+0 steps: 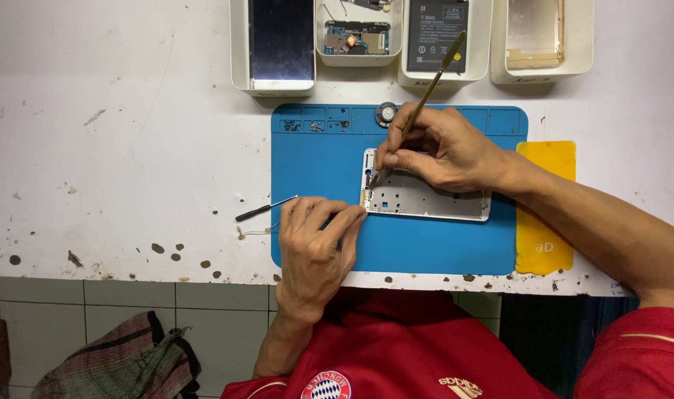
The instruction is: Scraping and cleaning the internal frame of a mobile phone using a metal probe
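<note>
The white rectangular phone frame [425, 198] lies flat on the blue rubber work mat [315, 162], right of the mat's centre, on the stained white bench [130, 148]. Four white plastic trays [237, 44] holding phone parts line the bench's far edge. A yellow flat sheet [545, 244] lies beside the mat's right edge. Your right hand [447, 148] is closed around a thin brass-coloured pry tool [424, 103], tip at the frame's left end. Your left hand [315, 240] presses on the mat near the frame's left corner; whether it holds anything cannot be told. A black-handled screwdriver [267, 209] lies across the mat's left edge.
</note>
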